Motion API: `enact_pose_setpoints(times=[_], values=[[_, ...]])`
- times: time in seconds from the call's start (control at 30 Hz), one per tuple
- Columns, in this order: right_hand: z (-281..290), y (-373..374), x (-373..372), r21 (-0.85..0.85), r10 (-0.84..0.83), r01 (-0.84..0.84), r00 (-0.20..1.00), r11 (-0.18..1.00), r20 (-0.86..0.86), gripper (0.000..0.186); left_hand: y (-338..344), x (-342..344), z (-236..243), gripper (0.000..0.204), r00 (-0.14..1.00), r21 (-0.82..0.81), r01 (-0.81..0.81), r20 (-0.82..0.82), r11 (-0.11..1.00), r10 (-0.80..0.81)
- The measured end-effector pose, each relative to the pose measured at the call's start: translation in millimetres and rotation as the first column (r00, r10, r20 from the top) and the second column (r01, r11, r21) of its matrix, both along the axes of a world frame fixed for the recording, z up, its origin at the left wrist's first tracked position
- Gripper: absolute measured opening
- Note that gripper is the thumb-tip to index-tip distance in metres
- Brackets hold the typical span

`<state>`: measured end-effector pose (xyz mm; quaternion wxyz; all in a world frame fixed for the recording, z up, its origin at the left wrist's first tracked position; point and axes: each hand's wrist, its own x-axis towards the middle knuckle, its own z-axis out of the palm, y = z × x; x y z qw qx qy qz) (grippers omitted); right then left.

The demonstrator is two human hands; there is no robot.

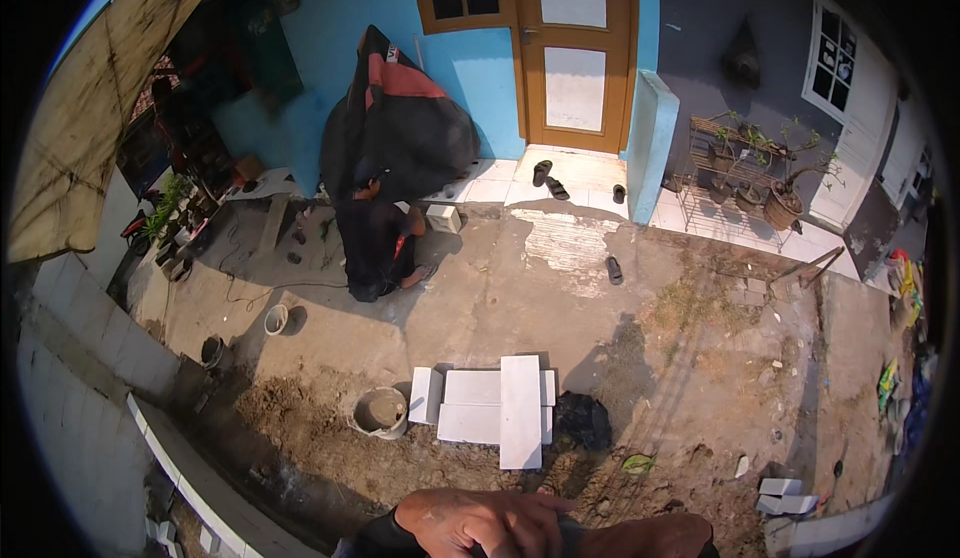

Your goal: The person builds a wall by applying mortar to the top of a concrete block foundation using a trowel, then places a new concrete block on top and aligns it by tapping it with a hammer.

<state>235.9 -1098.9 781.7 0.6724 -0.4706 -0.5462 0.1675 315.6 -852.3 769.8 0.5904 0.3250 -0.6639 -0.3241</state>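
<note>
At the bottom centre, my left hand [485, 523] has its fingers bent down and close together over something hidden. My right hand is hard to make out beneath or beside it; bare skin [650, 535] shows at the lower right. Just beyond my hands, white rectangular blocks [470, 418] lie flat, with one long block [520, 398] across them and a short one [426, 396] at their left. A bucket [380, 410] holding grey material stands left of the blocks, and a crumpled black bag [583, 421] lies to their right.
A person [372, 243] in dark clothing crouches by a covered vehicle [400, 118] and a block [443, 219]. Buckets [276, 320], a cable [240, 296], loose sandals [614, 271], potted plants [783, 205] and a low block wall [200, 478] surround the dirt and concrete yard.
</note>
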Motion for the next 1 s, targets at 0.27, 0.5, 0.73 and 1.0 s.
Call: enact_pose_setpoints(times=[0.27, 0.5, 0.73, 1.0], values=[[-29, 33, -27, -0.307, -0.699, 0.656, 0.713, 0.690, -0.048, 0.028, -2, 7, 4, 0.009, 0.881, -0.037, -0.460, -0.145, 0.887, 0.450], [-57, 21, 2, -0.403, -0.546, 0.436, 0.811, 0.804, -0.212, 0.036, -46, 2, 0, 0.020, 0.950, -0.328, -0.261, 0.079, 0.908, 0.301], [10, -34, -23, -0.461, -0.786, 0.828, 0.502, 0.318, 0.360, 0.049, -67, -4, 1, 0.027, 0.988, -0.138, 0.000, 0.152, 0.990, 0.021], [76, -110, -89, -0.366, -0.690, 0.914, 0.380, 0.177, 0.615, 0.061, -135, -23, -6, 0.027, 0.963, -0.140, 0.227, 0.177, 0.964, -0.202]])
